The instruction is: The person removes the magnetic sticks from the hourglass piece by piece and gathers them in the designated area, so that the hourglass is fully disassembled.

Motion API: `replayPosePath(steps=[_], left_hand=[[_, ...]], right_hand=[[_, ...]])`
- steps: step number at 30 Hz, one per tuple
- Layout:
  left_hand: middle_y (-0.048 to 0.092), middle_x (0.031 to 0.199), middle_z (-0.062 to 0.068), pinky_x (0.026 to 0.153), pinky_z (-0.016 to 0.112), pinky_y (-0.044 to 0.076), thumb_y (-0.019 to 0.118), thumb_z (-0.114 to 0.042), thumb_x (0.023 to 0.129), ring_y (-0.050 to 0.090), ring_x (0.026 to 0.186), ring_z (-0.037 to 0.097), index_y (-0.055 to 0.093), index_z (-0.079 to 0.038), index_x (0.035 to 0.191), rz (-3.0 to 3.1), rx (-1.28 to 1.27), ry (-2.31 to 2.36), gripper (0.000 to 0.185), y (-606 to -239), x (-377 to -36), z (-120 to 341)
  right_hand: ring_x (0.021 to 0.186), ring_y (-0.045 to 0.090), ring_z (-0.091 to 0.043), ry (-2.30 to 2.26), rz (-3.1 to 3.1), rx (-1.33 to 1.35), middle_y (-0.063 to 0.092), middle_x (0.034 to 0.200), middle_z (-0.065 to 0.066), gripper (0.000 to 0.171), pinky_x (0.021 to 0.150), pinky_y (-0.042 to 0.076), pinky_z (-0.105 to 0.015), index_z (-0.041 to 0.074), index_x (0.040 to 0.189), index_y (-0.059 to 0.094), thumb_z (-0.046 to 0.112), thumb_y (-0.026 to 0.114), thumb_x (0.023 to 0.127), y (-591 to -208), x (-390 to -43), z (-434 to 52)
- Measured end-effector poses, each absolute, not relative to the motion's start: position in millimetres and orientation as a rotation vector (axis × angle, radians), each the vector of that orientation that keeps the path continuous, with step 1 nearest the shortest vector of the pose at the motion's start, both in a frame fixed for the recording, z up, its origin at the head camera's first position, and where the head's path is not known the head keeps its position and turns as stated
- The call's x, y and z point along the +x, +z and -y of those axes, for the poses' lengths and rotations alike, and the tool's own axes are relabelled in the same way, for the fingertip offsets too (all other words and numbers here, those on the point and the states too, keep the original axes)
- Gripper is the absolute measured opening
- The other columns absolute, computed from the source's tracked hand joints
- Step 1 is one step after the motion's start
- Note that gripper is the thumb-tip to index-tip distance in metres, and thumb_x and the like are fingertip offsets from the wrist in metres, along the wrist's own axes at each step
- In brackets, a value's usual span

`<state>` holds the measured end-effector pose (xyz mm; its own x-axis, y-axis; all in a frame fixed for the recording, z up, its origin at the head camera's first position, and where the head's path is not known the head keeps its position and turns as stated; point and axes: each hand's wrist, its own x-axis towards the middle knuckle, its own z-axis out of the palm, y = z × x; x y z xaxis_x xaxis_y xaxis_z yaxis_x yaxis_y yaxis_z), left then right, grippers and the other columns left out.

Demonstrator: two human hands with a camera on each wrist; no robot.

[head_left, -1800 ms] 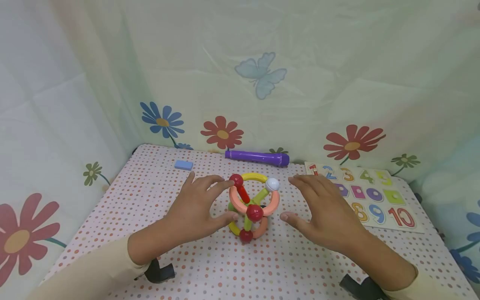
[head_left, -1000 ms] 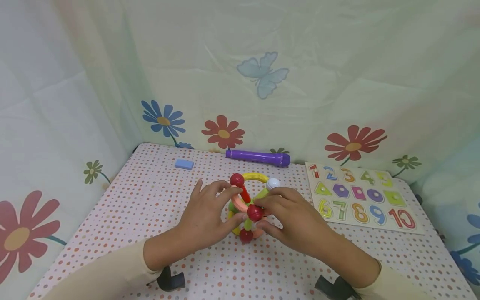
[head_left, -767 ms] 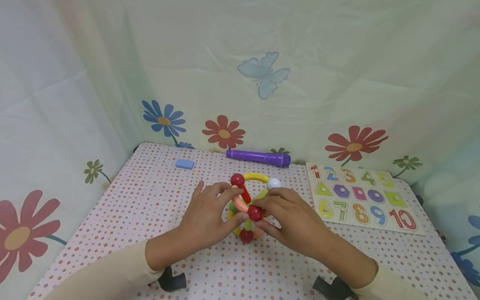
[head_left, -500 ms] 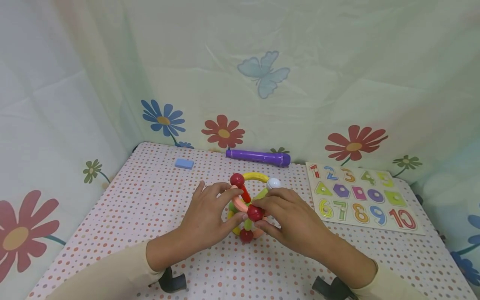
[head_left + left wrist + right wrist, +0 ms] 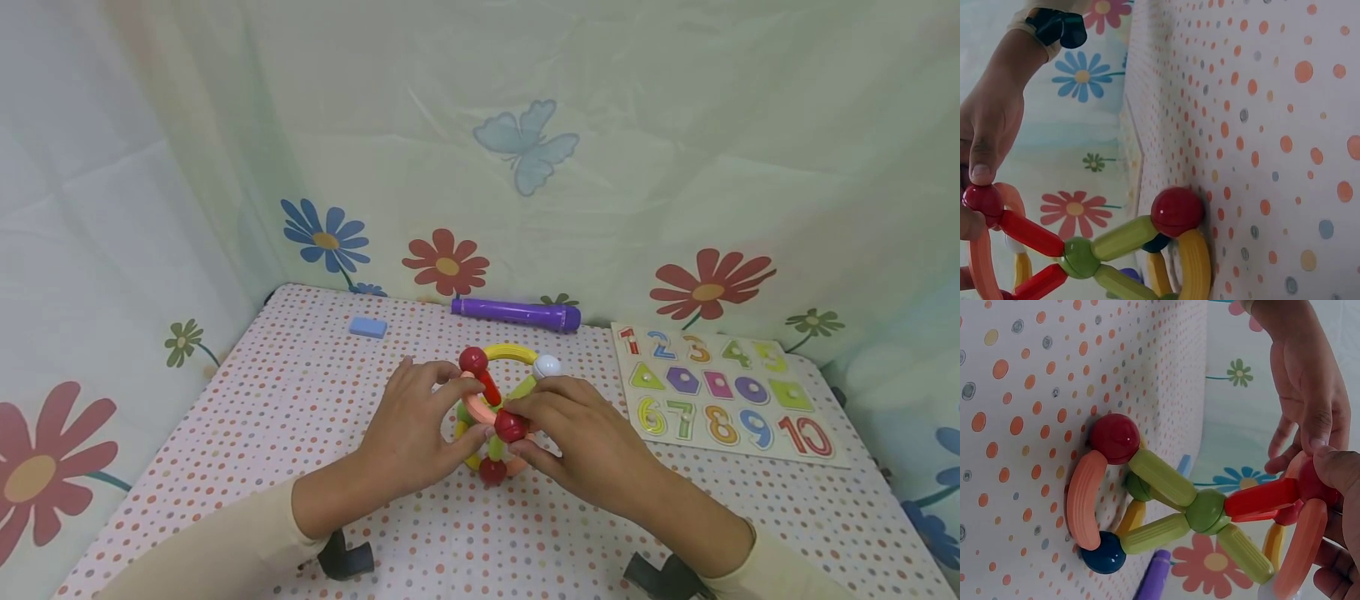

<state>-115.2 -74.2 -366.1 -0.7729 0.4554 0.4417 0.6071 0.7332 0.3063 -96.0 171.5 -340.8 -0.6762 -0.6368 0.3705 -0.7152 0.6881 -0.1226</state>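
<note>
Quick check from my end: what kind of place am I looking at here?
Most likely a children's play corner. A polka-dot table stands against sheets printed with flowers and a butterfly, a number puzzle board lies on it, and both hands hold a stick-and-ball building toy.

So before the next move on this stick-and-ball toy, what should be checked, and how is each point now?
1. Left hand holds the stick-and-ball toy: ok, fingers on its left side.
2. Right hand holds the near red ball: ok, pinched between thumb and fingers.
3. Toy rests on the dotted table: ok, bottom red ball touches the cloth.
4. All joints connected: cannot tell, the hands cover some.
5. Purple marker and number puzzle stand apart from the toy: ok.
</note>
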Motion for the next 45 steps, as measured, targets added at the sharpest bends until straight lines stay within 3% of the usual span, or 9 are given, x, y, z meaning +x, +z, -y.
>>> replayPosePath(steps=[4,8,15,26,33,45], left_hand=[[0.059,0.119,0.005,0.109,0.058,0.036,0.082,-0.049,0.083,0.055,0.114,0.024,0.071,-0.021,0.119,2.581,-0.844,-0.634,0.047,-366.5,-117.7,74.9],[0.059,0.116,0.005,0.099,0.048,0.042,0.081,-0.050,0.082,0.054,0.108,0.022,0.072,-0.022,0.114,2.565,-0.847,-0.633,0.044,-367.1,-119.4,74.7],[0.059,0.111,0.003,0.084,0.038,0.044,0.082,-0.046,0.079,0.053,0.100,0.019,0.072,-0.021,0.108,2.532,-0.857,-0.659,0.039,-367.6,-121.2,73.6],[0.058,0.108,0.004,0.100,0.051,0.039,0.079,-0.046,0.077,0.053,0.103,0.021,0.071,-0.021,0.106,2.561,-0.803,-0.576,0.039,-366.4,-118.4,69.5],[0.058,0.103,0.003,0.101,0.055,0.038,0.075,-0.049,0.076,0.054,0.102,0.023,0.071,-0.021,0.103,2.553,-0.777,-0.507,0.038,-367.0,-118.2,68.2],[0.055,0.116,0.007,0.108,0.069,0.030,0.073,-0.061,0.086,0.050,0.116,0.026,0.068,-0.022,0.123,2.632,-0.821,-0.497,0.054,-369.6,-113.4,74.3]], right_hand=[[0.121,0.053,-0.020,0.377,2.606,1.068,0.069,0.114,0.009,0.052,0.102,0.048,-0.041,0.019,0.127,0.069,0.034,0.089,0.082,-341.4,-96.2,-172.2],[0.123,0.053,-0.021,0.379,2.607,1.059,0.069,0.115,0.009,0.053,0.104,0.047,-0.043,0.018,0.127,0.069,0.034,0.089,0.081,-342.7,-96.1,-172.9],[0.124,0.053,-0.022,0.371,2.617,1.043,0.070,0.115,0.009,0.053,0.104,0.047,-0.043,0.019,0.127,0.069,0.034,0.090,0.080,-343.4,-95.9,-172.4],[0.123,0.054,-0.022,0.389,2.609,1.052,0.069,0.115,0.008,0.053,0.105,0.047,-0.042,0.018,0.127,0.068,0.034,0.089,0.081,-342.9,-95.0,-171.4],[0.121,0.054,-0.020,0.377,2.592,1.063,0.069,0.113,0.008,0.053,0.104,0.046,-0.040,0.018,0.126,0.069,0.035,0.090,0.080,-343.3,-95.7,-170.8],[0.121,0.054,-0.022,0.367,2.611,1.043,0.070,0.114,0.007,0.055,0.104,0.047,-0.042,0.017,0.125,0.069,0.035,0.091,0.079,-342.9,-94.6,-170.8]])
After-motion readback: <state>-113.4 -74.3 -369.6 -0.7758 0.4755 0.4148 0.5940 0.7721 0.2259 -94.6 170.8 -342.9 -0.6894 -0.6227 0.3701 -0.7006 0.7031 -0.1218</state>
